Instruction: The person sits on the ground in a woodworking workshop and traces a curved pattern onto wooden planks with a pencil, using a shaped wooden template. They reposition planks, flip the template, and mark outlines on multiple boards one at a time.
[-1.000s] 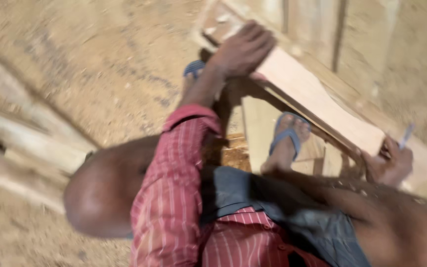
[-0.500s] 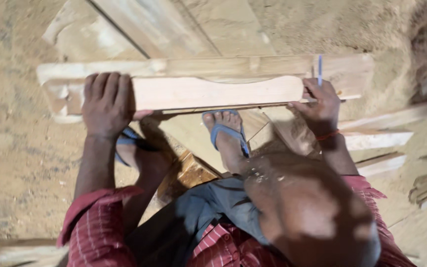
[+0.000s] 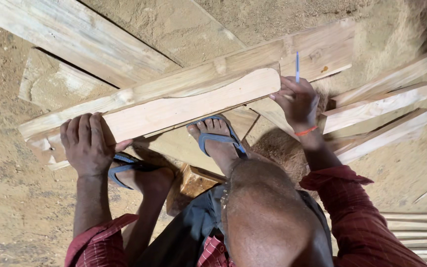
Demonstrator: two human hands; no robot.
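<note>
Head view, single entry: the left hand [image 3: 89, 145] is lying at 9 o'clock in the frame, palm down, fingers curled over the near end of a curved wooden template [image 3: 189, 105], clamped on it and pressing it flat. The template, pale and rounded at its far end, is resting on a longer notched plank [image 3: 317, 47] that is running from 9 o'clock up toward 1 o'clock. The right hand [image 3: 297, 101] is sitting at 2 o'clock, just beside the template's rounded tip, fingers pinched together on a thin blue pen [image 3: 297, 66] standing upright. Two feet in blue sandals [image 3: 218, 138] are showing under the template near centre. Further planks [image 3: 376, 109] are lying at 3 o'clock on the sawdust-covered ground [image 3: 11, 198]. A small wooden block [image 3: 196, 182] is sitting at 6 o'clock.
</note>
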